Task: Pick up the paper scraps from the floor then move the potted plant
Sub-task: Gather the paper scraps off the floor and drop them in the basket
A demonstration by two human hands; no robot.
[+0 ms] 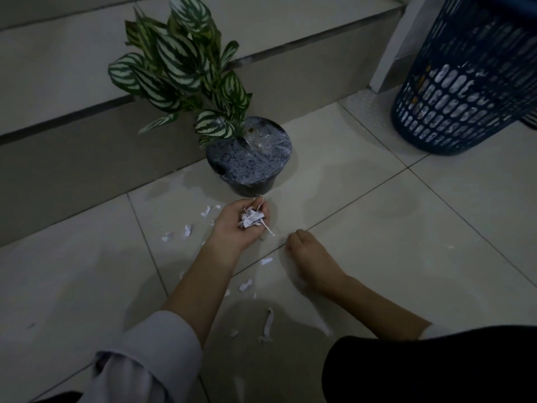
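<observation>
My left hand is palm up just in front of the potted plant, cupping a bunch of white paper scraps. My right hand rests fingers-down on the tiled floor, fingertips pinched together at a grout line; whether a scrap is between them is hidden. Several loose paper scraps lie on the floor: small ones left of my left wrist, some between my forearms, and a long strip nearer to me. The plant has striped green leaves and a dark pot with a plastic-wrapped top.
A blue slotted plastic basket stands at the upper right, with white material inside. A tiled step runs behind the plant. A white post stands left of the basket. My dark-clothed knee fills the lower right.
</observation>
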